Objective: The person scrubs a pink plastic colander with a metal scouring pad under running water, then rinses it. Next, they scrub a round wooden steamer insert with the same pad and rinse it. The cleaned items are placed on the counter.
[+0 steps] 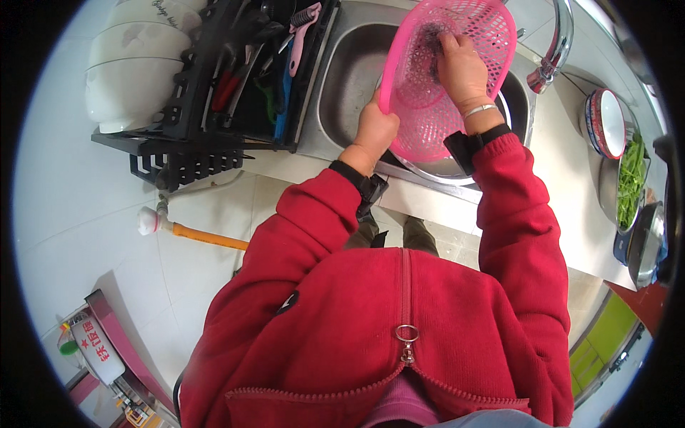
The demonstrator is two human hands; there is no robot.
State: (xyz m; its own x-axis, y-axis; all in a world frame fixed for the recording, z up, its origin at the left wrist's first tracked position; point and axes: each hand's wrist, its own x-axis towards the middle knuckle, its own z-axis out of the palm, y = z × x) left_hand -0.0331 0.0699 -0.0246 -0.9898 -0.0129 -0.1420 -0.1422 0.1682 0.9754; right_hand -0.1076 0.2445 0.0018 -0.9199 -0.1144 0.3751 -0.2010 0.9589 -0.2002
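Observation:
A pink plastic colander is tilted over the double sink, its inside turned toward me. My left hand grips its rim at the near left side, the thumb side against the edge. Inside the colander, my right hand is closed on a dark, wiry scouring pad and presses it to the perforated wall. My fingers partly hide the pad. Beneath the colander, the rim of a round metal basin shows in the right sink bowl.
The left sink bowl lies beside the colander. A chrome faucet hangs at the right. Left of the sink stands a black rack with utensils and stacked white bowls. On the right counter are bowls and green vegetables.

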